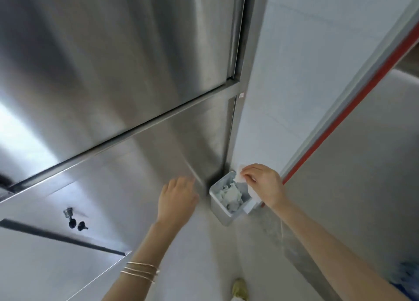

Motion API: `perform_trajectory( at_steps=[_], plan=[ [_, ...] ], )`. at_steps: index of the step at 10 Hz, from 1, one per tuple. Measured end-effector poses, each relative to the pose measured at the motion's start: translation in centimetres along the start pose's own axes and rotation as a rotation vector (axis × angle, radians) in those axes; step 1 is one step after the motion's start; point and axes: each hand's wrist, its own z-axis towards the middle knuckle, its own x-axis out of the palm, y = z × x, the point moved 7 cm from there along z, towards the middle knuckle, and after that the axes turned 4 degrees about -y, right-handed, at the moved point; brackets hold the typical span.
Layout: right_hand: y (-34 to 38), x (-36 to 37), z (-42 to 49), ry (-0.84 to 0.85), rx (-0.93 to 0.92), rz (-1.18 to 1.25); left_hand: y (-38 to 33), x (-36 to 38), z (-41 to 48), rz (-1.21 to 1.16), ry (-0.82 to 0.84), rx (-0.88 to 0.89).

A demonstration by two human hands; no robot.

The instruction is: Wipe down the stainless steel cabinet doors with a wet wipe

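Over the bin (221, 214), right hand (263, 182) pinches wet wipe (241, 176); left hand (176, 198) loosely open.

"How did the doors look?"

"Brushed stainless steel, grey, with soft streaks of glare. The upper cabinet door (118, 57) sat flush in its frame. The lower cabinet door (172, 146) ran below a horizontal rail."

"And the wet wipe (240, 177)?"

"White, thin and rumpled, hanging limp. The right grip (263, 182) pinched it near its top edge. It was off the steel, just right of the lower door's bottom corner."
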Motion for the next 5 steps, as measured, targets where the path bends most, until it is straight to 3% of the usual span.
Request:
perform_trajectory(
  at_steps=[2, 3, 5],
  plan=[
    [-7.3, 6.1, 3.6, 0.196, 0.103, -0.007, -2.1, 2.1, 0.6, -0.074, -0.018, -0.137],
    [-10.4, 9.2, 3.5, 0.392, 0.171, 0.007, -2.5, 2.9, 0.9, -0.075, -0.008, -0.170],
    [-13.1, 9.6, 2.5, 0.425, 0.151, 0.067, -2.9, 4.0, 2.0, -0.017, 0.000, -0.179]
  ],
)
